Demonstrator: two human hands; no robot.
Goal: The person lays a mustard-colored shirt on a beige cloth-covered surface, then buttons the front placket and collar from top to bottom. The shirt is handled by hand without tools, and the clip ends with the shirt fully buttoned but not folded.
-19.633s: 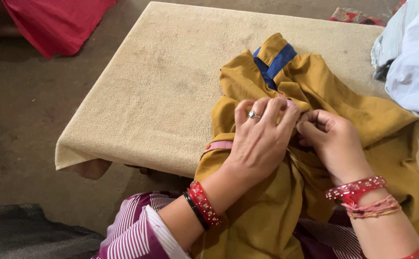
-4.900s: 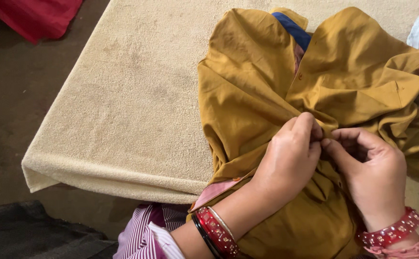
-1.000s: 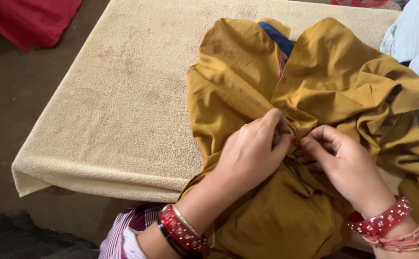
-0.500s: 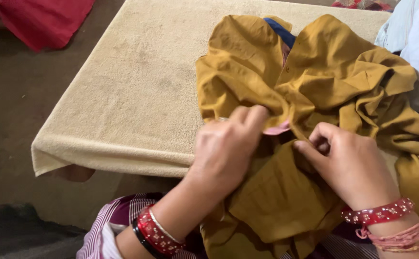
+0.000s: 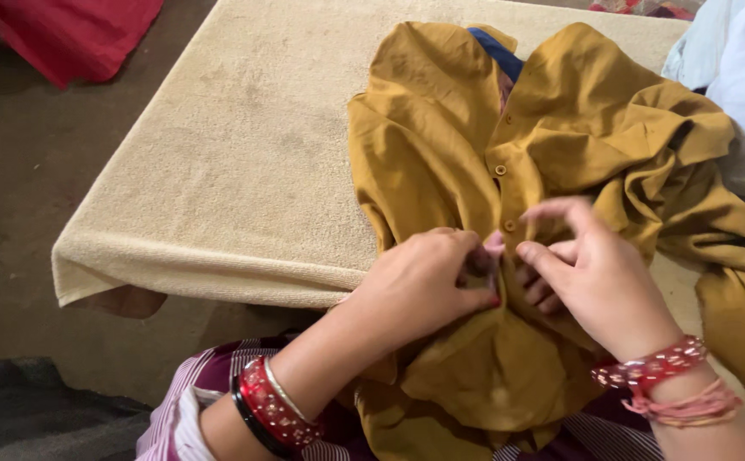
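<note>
red cloth (image 5: 74, 34) far left on floor, clear | beige towel pad (image 5: 244, 154) carries mustard shirt (image 5: 577, 137), hem hanging into lap | left hand (image 5: 424, 282) pinches placket edge | right hand (image 5: 594, 273) pinches opposite edge, index raised | risk: bunched fabric hides buttonhole, placket may close misaligned

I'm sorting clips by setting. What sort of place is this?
Probably a home or small workshop where clothes are handled: a towel-covered pad lies low over a bare floor, a mustard shirt is spread on it, and other cloth, red and pale, lies around.
</note>
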